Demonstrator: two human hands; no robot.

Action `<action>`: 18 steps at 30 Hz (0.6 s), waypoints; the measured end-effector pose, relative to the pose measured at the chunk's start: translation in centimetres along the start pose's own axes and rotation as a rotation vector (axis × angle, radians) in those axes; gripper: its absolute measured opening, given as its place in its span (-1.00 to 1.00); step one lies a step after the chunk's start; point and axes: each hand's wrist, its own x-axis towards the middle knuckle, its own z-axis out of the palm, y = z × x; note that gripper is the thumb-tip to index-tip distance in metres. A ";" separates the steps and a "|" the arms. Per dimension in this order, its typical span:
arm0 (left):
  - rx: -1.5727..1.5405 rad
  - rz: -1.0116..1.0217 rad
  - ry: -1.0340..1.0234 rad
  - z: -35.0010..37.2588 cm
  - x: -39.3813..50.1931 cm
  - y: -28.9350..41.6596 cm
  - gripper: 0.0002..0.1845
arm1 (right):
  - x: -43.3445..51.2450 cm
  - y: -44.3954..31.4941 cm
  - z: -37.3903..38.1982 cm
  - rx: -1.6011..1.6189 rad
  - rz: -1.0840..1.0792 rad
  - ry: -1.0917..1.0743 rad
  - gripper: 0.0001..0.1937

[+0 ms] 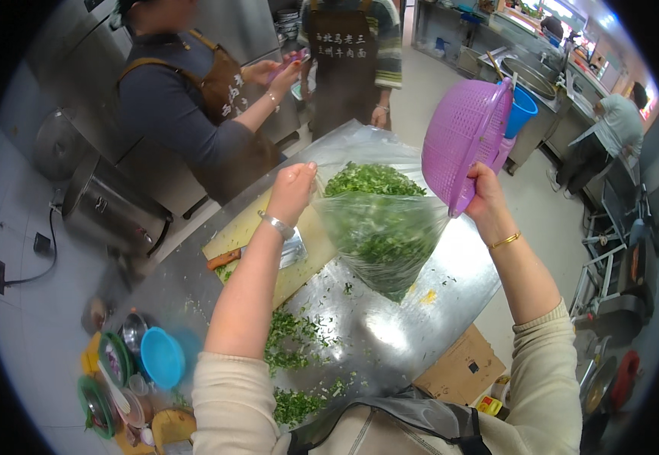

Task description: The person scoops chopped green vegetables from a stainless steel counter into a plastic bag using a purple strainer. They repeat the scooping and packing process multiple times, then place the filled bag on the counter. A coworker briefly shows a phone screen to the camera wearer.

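Observation:
A clear plastic bag with chopped green herbs in it hangs between my hands, above the steel table. My left hand is closed on the bag's left edge. In my right hand is the rim of a purple plastic colander, tipped on its side. The bag's right edge runs up to that hand; whether the fingers pinch it too is hidden. Beyond my left forearm, a cleaver with a wooden handle lies on a pale cutting board.
Loose chopped greens lie near me on the table. Bowls, including a blue one, crowd its left end. A person with a phone and another in an apron stand across the table. Cardboard lies at lower right.

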 end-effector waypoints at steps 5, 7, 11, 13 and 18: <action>0.210 -0.050 -0.016 0.0 -1.6 -0.6 -0.60 | -0.1 2.2 -3.1 -0.031 -0.009 0.108 -0.67; 0.405 -0.017 0.012 -0.3 -2.7 -0.6 -0.56 | -0.4 1.5 -4.4 -0.112 0.017 0.108 -0.66; 0.407 0.185 0.400 -0.9 -6.4 -0.7 -0.59 | -1.6 -1.2 -6.2 -0.227 0.043 0.002 -0.70; 0.097 0.279 0.582 -1.1 -9.6 -1.4 -0.66 | -2.5 -2.7 -7.0 -0.186 0.129 -0.107 -0.64; 1.248 0.296 -0.006 -0.1 -22.1 -6.0 -0.63 | -6.0 -3.5 -10.9 -0.070 0.095 -0.001 -0.57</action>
